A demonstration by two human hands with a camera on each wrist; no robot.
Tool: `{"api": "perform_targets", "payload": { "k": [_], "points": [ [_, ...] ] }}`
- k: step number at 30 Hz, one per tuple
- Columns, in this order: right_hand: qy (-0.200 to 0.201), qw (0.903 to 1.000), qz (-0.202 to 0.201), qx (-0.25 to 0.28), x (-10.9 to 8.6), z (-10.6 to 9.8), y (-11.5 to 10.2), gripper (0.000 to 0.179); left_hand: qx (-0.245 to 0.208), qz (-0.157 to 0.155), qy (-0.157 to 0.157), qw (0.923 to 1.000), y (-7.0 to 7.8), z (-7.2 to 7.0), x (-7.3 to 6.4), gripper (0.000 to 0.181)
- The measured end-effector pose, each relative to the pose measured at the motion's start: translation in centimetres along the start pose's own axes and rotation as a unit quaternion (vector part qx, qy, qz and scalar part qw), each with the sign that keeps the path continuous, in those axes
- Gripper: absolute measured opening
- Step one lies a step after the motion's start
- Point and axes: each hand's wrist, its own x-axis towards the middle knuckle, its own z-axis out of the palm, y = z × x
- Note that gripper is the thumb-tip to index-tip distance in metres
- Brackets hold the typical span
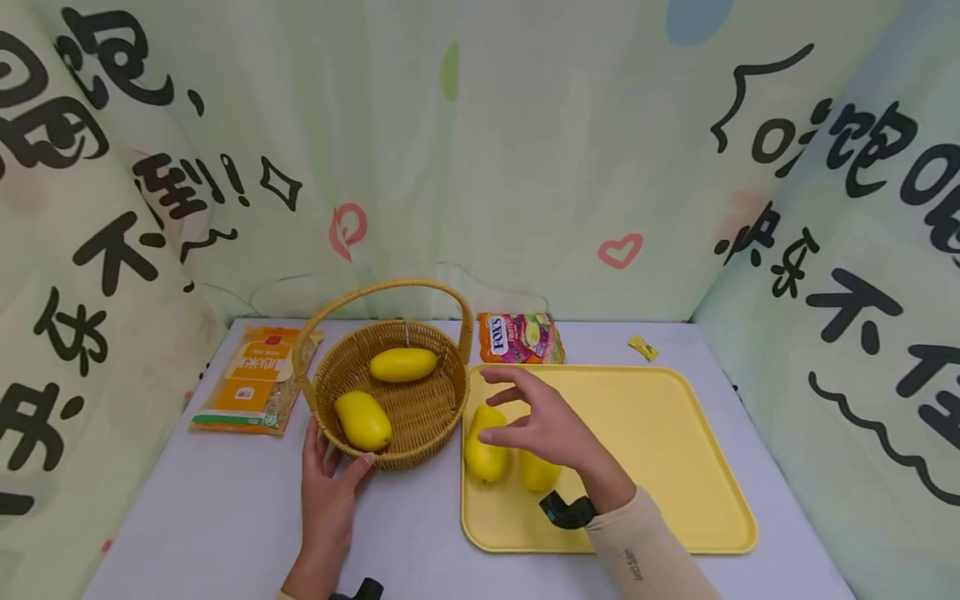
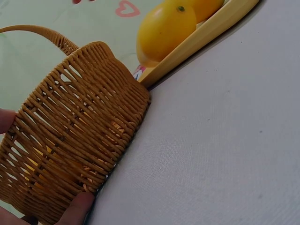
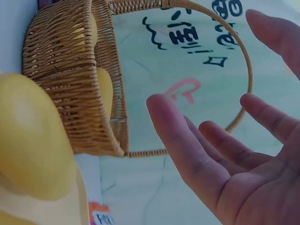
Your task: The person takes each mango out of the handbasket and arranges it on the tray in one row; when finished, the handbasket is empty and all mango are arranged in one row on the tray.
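My left hand (image 1: pixel 330 496) grips the near side of a brown wicker basket (image 1: pixel 427 446), thumb at the rim and fingers low on the weave. Inside the basket lie two yellow mango-like fruits, one toward the back (image 1: pixel 402 365) and one near the front left (image 1: pixel 363 421). Over the left part of a yellow tray (image 1: pixel 637 450), my right hand (image 1: pixel 551 421) hovers with fingers spread and nothing in its grasp. Beneath it on the tray are two more such fruits, a left one (image 1: pixel 484 454) and a right one (image 1: pixel 538 473) partly hidden by the hand.
A bag of grain (image 1: pixel 243 383) lies left of the basket. Behind the tray are a colourful FOX'S candy bag (image 1: pixel 521 338) and a small yellow wrapped sweet (image 1: pixel 643 347). The basket's tall handle (image 1: pixel 386 286) arches upward. Printed curtains enclose the table's back and sides.
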Motion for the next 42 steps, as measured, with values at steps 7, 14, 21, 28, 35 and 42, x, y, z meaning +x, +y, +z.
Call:
{"api": "perform_targets", "payload": {
  "k": [7, 14, 21, 28, 35, 42],
  "points": [
    [-0.054, 0.9947, -0.051, -0.071, 3.6, 1.2, -1.3, 0.078, 0.000, 0.004, -0.002, 1.0000, 0.2, 0.1, 0.0, 0.114],
    [-0.096, 0.9601, -0.112, -0.238, 7.9, 2.5, -2.7, 0.075, -0.008, 0.009, 0.001, 0.9999, 0.3, 0.0, 0.2, 0.114],
    [-0.154, 0.9315, -0.091, -0.316, 11.3, 3.8, -3.3, 0.076, -0.001, 0.007, 0.003, 1.0000, 0.3, -0.2, 0.2, 0.114],
    [-0.201, 0.8925, -0.074, -0.397, 14.2, 5.2, -3.0, 0.080, -0.002, 0.004, 0.003, 1.0000, 0.4, -0.1, 0.1, 0.114],
    [-0.241, 0.8590, -0.050, -0.449, 16.2, 6.0, -3.1, 0.083, -0.002, 0.002, 0.005, 1.0000, 0.5, 0.0, 0.1, 0.114],
    [-0.264, 0.8512, 0.005, -0.454, 17.3, 6.5, -2.7, 0.095, 0.000, -0.010, 0.000, 0.9999, 0.3, -0.1, 0.1, 0.115]
  ]
}}
